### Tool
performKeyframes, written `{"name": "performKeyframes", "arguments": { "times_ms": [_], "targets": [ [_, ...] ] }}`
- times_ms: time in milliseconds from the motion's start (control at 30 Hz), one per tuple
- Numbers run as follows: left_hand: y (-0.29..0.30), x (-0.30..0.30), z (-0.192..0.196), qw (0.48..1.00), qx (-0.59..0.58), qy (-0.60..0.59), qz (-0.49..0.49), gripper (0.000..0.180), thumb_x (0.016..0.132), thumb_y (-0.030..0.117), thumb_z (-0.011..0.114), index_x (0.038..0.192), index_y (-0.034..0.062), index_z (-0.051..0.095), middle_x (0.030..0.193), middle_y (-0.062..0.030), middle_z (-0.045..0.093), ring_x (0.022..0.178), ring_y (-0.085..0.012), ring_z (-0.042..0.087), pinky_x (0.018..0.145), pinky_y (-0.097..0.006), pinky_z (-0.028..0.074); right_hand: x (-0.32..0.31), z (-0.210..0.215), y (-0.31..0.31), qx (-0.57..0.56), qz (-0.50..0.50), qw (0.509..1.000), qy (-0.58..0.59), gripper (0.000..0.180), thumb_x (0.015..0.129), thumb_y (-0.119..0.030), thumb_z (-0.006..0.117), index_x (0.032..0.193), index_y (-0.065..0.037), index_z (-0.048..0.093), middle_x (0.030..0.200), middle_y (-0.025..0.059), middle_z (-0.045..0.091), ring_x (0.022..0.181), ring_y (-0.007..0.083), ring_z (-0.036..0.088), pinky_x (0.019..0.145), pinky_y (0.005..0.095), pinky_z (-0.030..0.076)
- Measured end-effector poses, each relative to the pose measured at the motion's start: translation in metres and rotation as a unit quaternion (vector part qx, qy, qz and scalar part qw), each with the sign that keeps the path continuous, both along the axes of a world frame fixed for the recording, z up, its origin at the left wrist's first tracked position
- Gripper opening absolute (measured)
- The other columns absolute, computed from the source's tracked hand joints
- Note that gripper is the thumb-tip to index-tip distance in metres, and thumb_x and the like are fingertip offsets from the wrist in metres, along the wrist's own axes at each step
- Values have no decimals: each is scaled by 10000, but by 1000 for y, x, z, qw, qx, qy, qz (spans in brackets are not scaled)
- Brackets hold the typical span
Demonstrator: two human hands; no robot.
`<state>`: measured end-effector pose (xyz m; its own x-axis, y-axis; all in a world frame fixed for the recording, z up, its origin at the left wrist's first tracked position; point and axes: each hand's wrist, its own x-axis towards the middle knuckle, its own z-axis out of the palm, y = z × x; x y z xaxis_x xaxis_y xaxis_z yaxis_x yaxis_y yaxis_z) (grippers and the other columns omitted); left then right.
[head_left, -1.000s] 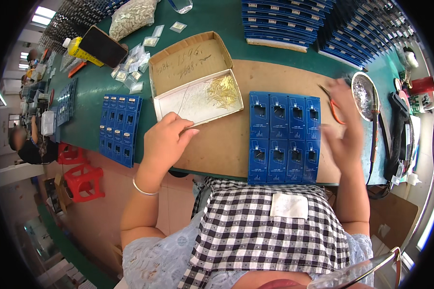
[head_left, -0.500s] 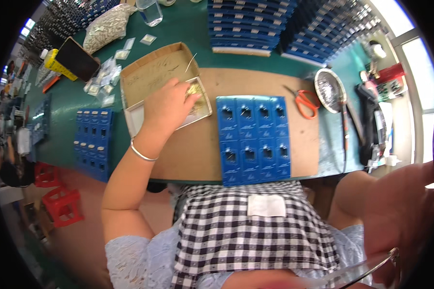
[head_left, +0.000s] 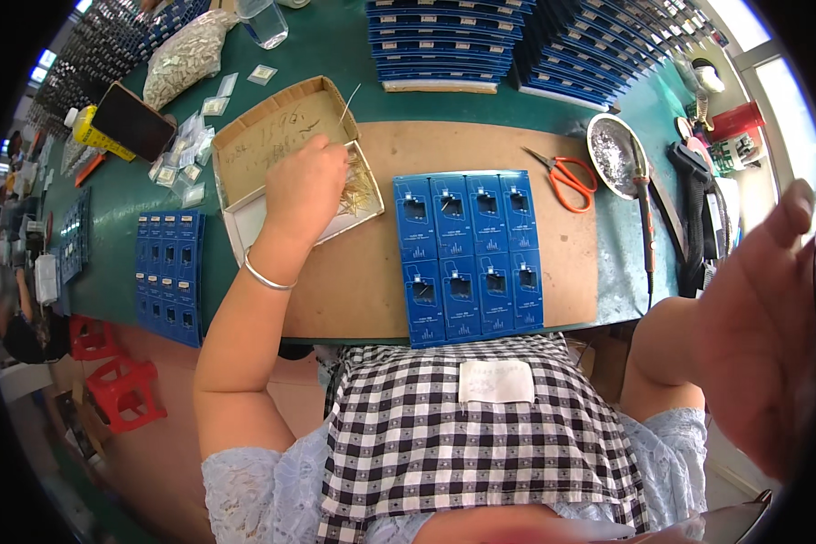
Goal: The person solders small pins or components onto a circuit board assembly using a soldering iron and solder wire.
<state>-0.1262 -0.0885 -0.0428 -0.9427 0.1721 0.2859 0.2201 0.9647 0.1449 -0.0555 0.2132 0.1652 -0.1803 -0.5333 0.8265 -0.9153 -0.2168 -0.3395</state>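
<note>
My left hand point(head_left: 306, 189), a silver bangle on its wrist, is over a shallow cardboard box point(head_left: 245, 136). Its fingers are curled together beside a heap of thin gold-coloured pins point(head_left: 361, 192); whatever they hold is hidden. To the right of the box, a blue circuit board panel point(head_left: 470, 258) lies on a brown board, with rows of dark square openings and a small loose pin on some of them. My right hand point(head_left: 751, 349) is raised close to the camera at the right rim, palm showing and thumb stretched out. The rim cuts off its other fingers.
Orange-handled scissors point(head_left: 569, 183), a metal bowl point(head_left: 598, 150) and a soldering iron point(head_left: 646, 231) lie on the right. Stacked blue panels point(head_left: 449, 45) stand behind. Leftward are another blue panel point(head_left: 168, 267), small clear packets point(head_left: 186, 150), a phone point(head_left: 134, 122) and a filled bag point(head_left: 190, 59).
My left hand has drawn back slightly from the pin heap, leaving more of it visible, and its fingers are more curled. My right hand's thumb now shows, stretched upward. The whole view has shifted slightly.
</note>
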Motion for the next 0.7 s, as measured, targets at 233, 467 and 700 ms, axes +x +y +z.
{"name": "performKeyframes", "arguments": {
  "times_ms": [233, 467, 700],
  "targets": [
    [-13, -2, 0, 995, 87, -56, -12, 82, 819, 148, 648, 794, 69, 646, 834, -78, 584, 742, -294, 614, 626, -396, 484, -32, -104, -59, 224, -102, 966, -84, 233, 782, -209, 702, 982, -92, 681, 941, 41, 620, 918, 245, 543, 831, 365, 392],
    [-30, -8, 2, 949, 290, -125, -7, 95, 842, 111, 646, 898, 44, 683, 824, -77, 569, 720, -215, 577, 647, -325, 457, -63, -200, -129, 345, -254, 892, 141, 137, 737, -156, 637, 867, -132, 673, 793, -1, 527, 833, 184, 519, 833, 338, 399],
    [-49, -21, -5, 926, 341, -161, 14, 135, 891, 127, 614, 904, -5, 642, 866, -38, 592, 781, -126, 543, 688, -280, 444, -74, -171, -141, 319, -214, 923, 7, 137, 774, -181, 677, 890, -110, 695, 867, 13, 598, 885, 200, 552, 824, 338, 404]
  ]
}}
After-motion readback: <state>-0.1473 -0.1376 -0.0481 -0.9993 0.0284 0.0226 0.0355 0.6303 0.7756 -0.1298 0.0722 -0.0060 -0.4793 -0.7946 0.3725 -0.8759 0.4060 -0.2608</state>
